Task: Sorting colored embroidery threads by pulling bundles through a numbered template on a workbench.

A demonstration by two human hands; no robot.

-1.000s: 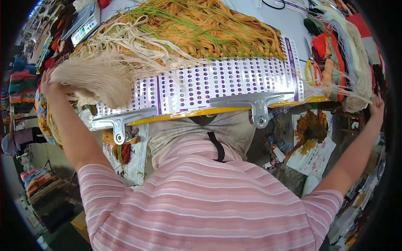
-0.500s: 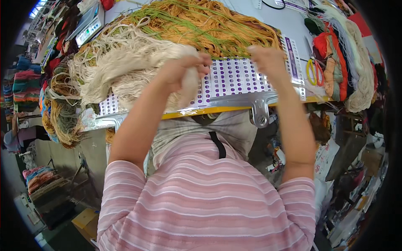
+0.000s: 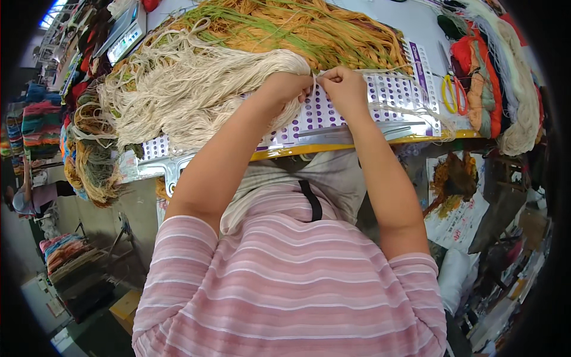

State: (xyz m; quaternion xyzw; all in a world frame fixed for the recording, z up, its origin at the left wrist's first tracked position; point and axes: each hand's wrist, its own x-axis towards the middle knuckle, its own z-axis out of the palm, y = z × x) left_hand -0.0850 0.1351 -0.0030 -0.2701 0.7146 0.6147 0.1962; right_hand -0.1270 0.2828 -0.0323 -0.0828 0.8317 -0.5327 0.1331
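A large cream yarn skein (image 3: 196, 89) lies spread over the left half of the table. My left hand (image 3: 289, 87) is closed around its right end, where the strands loop together. Close beside it, almost touching, my right hand (image 3: 345, 89) is pinched on a thin cream strand that runs between the fingertips of both hands. Loose pale strands (image 3: 410, 109) trail to the right of my right wrist. Beneath the hands lies a white sheet with rows of purple dots (image 3: 386, 89).
Behind the skein spreads a heap of orange and green yarn (image 3: 309, 33). Yellow- and red-handled scissors (image 3: 454, 95) and coloured yarn bundles (image 3: 476, 77) lie at right. A digital scale (image 3: 126, 35) stands far left. A yellow strip (image 3: 297, 150) edges the table's near side.
My right hand has moved left until it is beside my left hand. My left hand has shifted right, and the skein's end lies flatter. Loose strands now trail across the sheet at right.
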